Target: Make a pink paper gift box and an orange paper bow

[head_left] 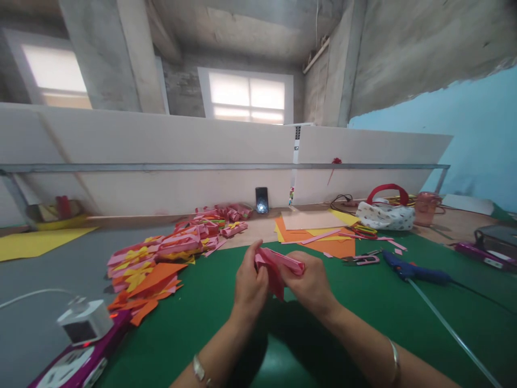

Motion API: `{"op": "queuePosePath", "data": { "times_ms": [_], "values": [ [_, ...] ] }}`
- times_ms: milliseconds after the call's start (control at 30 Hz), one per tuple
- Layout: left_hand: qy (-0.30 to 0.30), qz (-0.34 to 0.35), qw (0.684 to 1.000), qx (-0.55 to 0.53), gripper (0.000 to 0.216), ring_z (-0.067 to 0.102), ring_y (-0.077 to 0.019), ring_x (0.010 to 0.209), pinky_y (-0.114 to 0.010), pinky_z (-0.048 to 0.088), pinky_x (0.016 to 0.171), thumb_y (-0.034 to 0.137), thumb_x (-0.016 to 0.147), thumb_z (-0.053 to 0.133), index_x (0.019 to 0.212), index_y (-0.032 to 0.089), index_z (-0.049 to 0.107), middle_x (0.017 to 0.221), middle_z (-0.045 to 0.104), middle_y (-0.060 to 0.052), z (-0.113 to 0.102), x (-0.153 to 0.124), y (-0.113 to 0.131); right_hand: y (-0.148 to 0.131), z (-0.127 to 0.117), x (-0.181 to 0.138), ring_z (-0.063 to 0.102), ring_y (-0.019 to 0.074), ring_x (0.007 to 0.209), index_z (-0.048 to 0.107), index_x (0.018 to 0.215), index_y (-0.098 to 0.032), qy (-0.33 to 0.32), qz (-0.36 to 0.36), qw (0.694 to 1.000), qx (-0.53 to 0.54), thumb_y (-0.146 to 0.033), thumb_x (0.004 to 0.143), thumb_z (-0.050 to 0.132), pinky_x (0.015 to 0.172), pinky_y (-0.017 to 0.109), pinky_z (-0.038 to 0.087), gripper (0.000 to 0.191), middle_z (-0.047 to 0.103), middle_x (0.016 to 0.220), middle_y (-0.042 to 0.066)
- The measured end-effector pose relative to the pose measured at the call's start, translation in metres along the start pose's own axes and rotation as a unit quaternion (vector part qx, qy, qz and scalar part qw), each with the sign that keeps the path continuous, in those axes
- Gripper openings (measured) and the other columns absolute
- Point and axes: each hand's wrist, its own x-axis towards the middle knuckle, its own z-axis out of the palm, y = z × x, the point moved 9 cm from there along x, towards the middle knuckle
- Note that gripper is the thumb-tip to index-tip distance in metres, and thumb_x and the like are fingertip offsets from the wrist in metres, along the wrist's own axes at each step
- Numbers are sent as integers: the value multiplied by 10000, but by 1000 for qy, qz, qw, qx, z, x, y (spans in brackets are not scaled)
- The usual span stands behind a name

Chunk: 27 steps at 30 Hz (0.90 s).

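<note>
Both my hands meet over a green sheet [202, 318] on the table. My left hand [249, 283] pinches the near end of a folded pink paper piece [278, 264]. My right hand [309, 283] grips the same pink paper piece from the right side, fingers curled around it. The piece is held a little above the green sheet.
A heap of pink, yellow and orange paper pieces [161, 258] lies to the left. Orange and yellow sheets [319, 231], scissors [363, 260] and a blue glue gun [416, 271] lie to the right. A phone [262, 200] leans on the back board. A patterned bag [385, 214] stands far right.
</note>
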Motion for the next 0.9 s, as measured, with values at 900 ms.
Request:
{"op": "queuePosePath", "data": {
  "times_ms": [900],
  "values": [
    [-45, 116, 984, 124, 447, 589, -208, 1008, -350, 456, 897, 78, 710, 431, 1125, 149, 581, 1074, 659, -93, 11, -4, 21, -17, -23, 6, 613, 152, 701, 680, 823, -206, -121, -13, 967, -223, -308, 863, 545, 618, 250, 405, 174, 707, 784, 26]
  ]
}}
